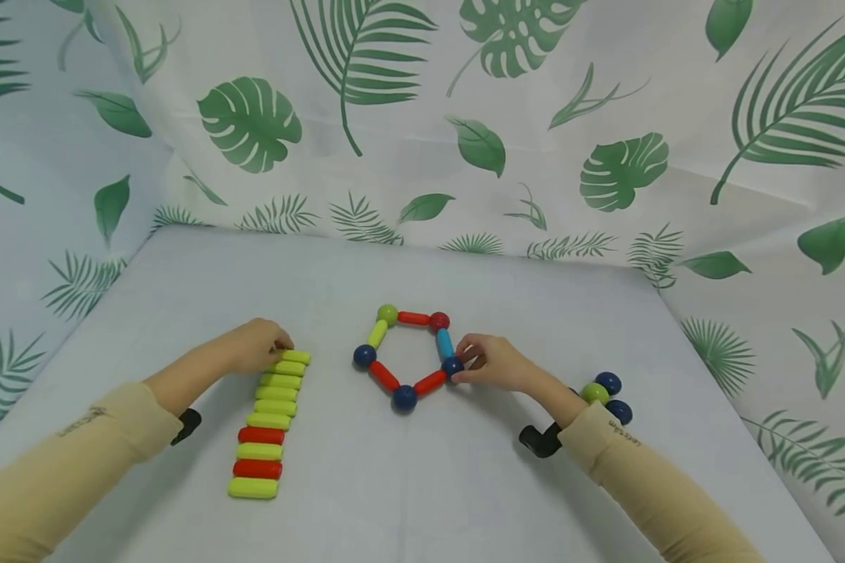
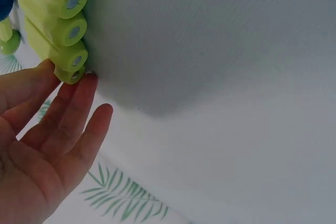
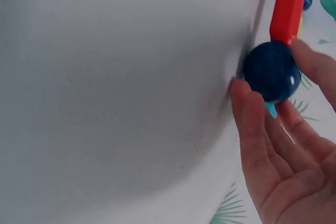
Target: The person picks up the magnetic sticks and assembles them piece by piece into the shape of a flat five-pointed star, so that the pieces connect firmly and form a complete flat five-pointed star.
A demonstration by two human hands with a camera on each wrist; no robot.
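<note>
At the far end of a row of sticks, my left hand (image 1: 259, 345) pinches a yellow-green magnetic stick (image 1: 296, 356) between thumb and fingers. The left wrist view shows round metal discs in the ends of the row's sticks (image 2: 73, 2). My right hand (image 1: 494, 363) holds a dark blue ball (image 3: 272, 72) with thumb and fingertips. That ball forms the right corner of a five-sided ring of sticks and balls lying on the table. It joins a light blue stick (image 1: 444, 343) and a red stick (image 1: 430, 383).
The ring's other corners are a red ball (image 1: 440, 321), a green ball (image 1: 388, 315) and two blue balls (image 1: 404, 399). Beside my right wrist lie loose blue balls (image 1: 609, 383) and a green ball (image 1: 595, 393). A leaf-print cloth (image 1: 422, 141) hangs behind the white table (image 1: 408, 485).
</note>
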